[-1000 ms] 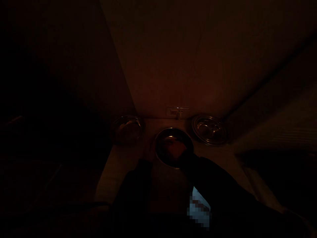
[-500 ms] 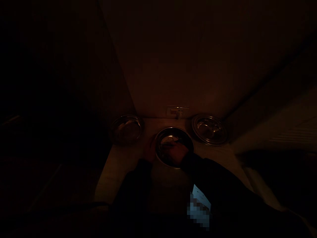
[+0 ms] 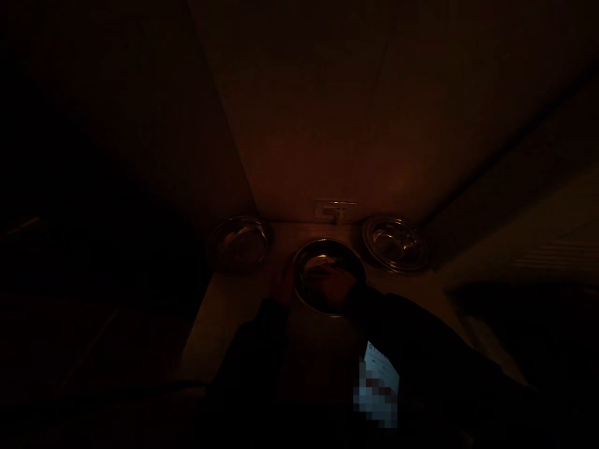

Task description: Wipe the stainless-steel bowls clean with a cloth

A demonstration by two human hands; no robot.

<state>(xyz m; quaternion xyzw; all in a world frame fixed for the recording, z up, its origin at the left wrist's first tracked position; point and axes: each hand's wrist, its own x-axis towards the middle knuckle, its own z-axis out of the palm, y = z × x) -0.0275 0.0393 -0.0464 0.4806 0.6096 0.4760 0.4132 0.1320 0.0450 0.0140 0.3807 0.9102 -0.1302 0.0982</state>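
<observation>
In the dim light a round metal bowl (image 3: 352, 257) stands on a light wooden table. My right hand (image 3: 333, 285) reaches into it from the right, fingers stretched out and somewhat apart over the bottom. Whatever lies under those fingers is too dark to make out. Against the bowl's left side rests my left hand (image 3: 281, 282); its fingers are lost in shadow, so I cannot tell whether they grip the rim.
A shiny metal dish (image 3: 241, 243) sits at the back left, and stacked metal dishes (image 3: 395, 244) at the back right. Behind the table (image 3: 215, 312), a wall outlet (image 3: 336, 211) holds a plug. A lit, partly blurred screen (image 3: 381, 383) glows below my right forearm.
Inside the bowl, the fingers of my right hand have shifted slightly and look more spread. My left hand stays at the bowl's side. The picture is a little darker.
</observation>
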